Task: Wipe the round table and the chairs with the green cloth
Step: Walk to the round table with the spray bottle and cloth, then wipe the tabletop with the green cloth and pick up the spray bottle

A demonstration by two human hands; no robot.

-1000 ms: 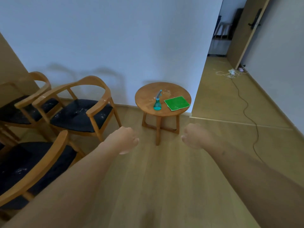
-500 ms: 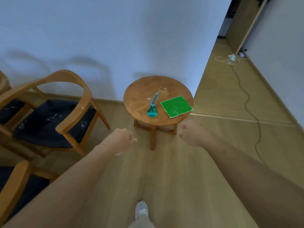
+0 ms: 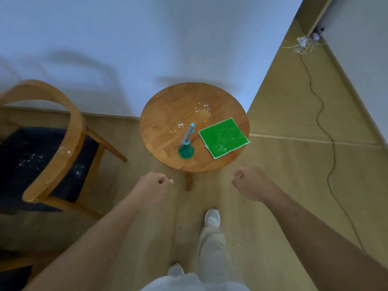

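Fingers curled shut on both left hand (image 3: 154, 186) and right hand (image 3: 251, 184), holding nothing; green cloth (image 3: 223, 138) flat on round surface (image 3: 168, 114), beside spray bottle (image 3: 186, 147); crumbs (image 3: 202, 109) behind them.

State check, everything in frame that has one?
Round wooden table: upright, white specks on top
Green cloth: flat, untouched, on table
Teal spray bottle: upright, on table
Wooden armchair: upright, specks on its dark seat
Left hand: loosely curled, empty
Right hand: loosely curled, empty
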